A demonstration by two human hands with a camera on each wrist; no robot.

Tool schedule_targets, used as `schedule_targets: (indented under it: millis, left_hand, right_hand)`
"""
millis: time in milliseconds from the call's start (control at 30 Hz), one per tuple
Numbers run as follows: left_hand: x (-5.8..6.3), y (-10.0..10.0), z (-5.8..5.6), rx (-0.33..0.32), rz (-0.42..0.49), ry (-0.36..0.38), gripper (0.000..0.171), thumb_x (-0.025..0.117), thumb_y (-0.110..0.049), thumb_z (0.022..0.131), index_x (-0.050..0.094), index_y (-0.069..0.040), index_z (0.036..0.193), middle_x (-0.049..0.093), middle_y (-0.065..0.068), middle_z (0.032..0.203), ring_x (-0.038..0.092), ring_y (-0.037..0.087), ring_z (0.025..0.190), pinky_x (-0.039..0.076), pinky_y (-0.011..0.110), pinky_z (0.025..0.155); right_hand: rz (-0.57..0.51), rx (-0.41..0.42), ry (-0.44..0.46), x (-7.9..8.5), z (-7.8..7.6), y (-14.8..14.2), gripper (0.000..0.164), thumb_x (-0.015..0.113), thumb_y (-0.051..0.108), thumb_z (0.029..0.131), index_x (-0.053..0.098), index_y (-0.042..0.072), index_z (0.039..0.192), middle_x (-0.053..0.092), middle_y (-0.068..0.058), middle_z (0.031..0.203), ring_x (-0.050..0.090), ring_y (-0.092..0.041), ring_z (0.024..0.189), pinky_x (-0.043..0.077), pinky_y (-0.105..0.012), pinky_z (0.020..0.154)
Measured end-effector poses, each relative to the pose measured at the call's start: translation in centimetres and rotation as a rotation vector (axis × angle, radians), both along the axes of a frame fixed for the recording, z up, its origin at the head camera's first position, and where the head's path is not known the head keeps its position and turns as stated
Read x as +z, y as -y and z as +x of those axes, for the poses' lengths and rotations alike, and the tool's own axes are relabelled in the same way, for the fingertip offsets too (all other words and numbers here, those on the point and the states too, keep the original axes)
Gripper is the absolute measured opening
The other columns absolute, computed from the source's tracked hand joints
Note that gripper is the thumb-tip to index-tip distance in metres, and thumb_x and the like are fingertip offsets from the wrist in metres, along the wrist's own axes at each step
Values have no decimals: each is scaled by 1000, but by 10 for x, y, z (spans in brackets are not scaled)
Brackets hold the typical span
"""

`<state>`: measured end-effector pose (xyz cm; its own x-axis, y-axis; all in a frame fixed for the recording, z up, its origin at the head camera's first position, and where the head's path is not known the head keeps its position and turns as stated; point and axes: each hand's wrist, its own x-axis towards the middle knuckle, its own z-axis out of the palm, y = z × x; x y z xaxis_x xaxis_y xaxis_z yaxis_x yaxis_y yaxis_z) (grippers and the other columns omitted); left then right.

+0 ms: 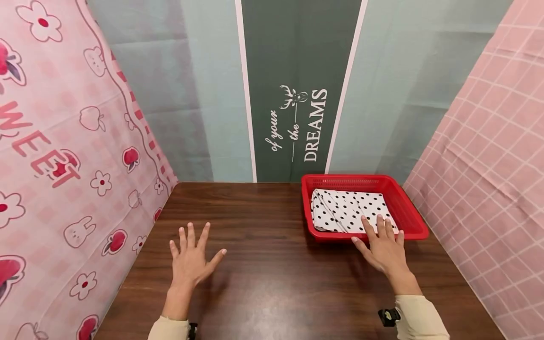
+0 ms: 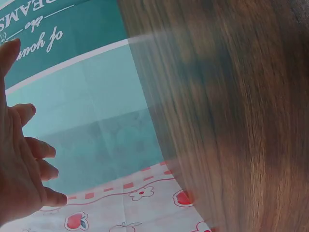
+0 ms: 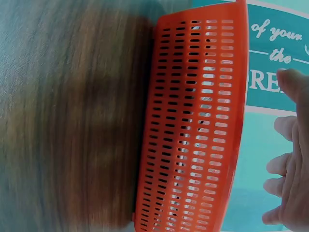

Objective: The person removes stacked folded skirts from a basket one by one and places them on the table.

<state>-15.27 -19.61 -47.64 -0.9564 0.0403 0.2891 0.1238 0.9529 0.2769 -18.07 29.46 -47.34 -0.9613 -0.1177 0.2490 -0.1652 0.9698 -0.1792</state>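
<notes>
At the back right of the table stands a red plastic basket with slotted walls. Inside it lies a folded white cloth with black dots. My right hand, fingers spread and holding nothing, hovers at the basket's front rim and overlaps the cloth's near corner in the head view. The right wrist view shows the basket's slotted side close by, with the right hand beyond the rim. Over the left part of the table, my left hand has its fingers spread and holds nothing.
A dark wooden table reaches back to a green and blue curtain with printed words. Pink printed cloth hangs along the left side, and pink checked cloth hangs along the right, close to the basket.
</notes>
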Motion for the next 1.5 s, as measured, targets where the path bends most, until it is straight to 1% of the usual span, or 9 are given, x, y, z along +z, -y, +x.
schedule_targets:
  millis: [167,300,600,733,833,1000,1167,1300,1500]
  left_hand:
    - [6,2,0,0,87,61,97,61,-66,74,26,-12,147,11,29,148,10,48,133,10,67,99]
    - [10,1,0,-38,249,78,99,71,-60,70,30,-11,146,16,26,148,26,48,128,27,66,93]
    - [9,-7,-2,-187,588,-76,83,85,-25,67,45,-7,137,43,21,136,50,39,113,39,58,88]
    - [6,-13,-1,-212,720,-81,78,85,-14,67,48,-12,135,50,14,130,53,34,109,42,55,85]
    - [8,-19,1,-231,823,-48,73,83,-7,68,50,-11,133,54,12,127,52,33,111,41,53,87]
    - [30,-31,11,-280,907,11,65,79,-2,71,51,-1,130,54,17,125,51,32,113,41,46,89]
    - [41,-39,15,-260,916,9,64,79,1,69,52,1,128,55,17,124,51,30,112,41,49,89]
    - [44,-51,11,-303,936,-13,64,78,1,70,51,2,128,55,20,124,49,36,114,39,54,90]
    - [47,-75,-2,-395,990,20,64,77,-1,73,49,2,130,52,21,126,46,41,117,35,57,92]
  right_hand:
    - [-91,38,14,5,1,2,76,63,39,85,29,4,143,22,-38,139,20,-56,124,13,-71,93]
    - [-203,80,59,11,3,2,78,69,32,82,30,4,143,25,-38,137,27,-57,120,22,-70,91]
    - [-455,156,60,9,4,0,72,76,22,79,40,3,138,44,-29,129,41,-45,116,34,-61,89]
    - [-628,132,101,6,5,1,70,74,27,80,41,10,140,48,-25,128,46,-40,115,38,-56,90]
    - [-735,115,120,3,7,3,67,72,28,82,42,13,140,50,-22,129,48,-35,115,43,-42,91]
    - [-815,124,94,0,8,5,62,71,20,83,44,10,138,51,-19,128,50,-33,113,45,-21,85]
    - [-811,137,88,2,8,4,62,71,19,84,44,7,138,51,-20,128,50,-33,112,44,-19,85]
    - [-838,149,101,8,8,-1,61,71,17,84,44,4,137,50,-22,127,52,-29,110,45,-17,82]
    - [-857,170,121,15,6,-12,60,71,14,84,45,2,136,53,-12,123,56,-6,103,46,-15,76]
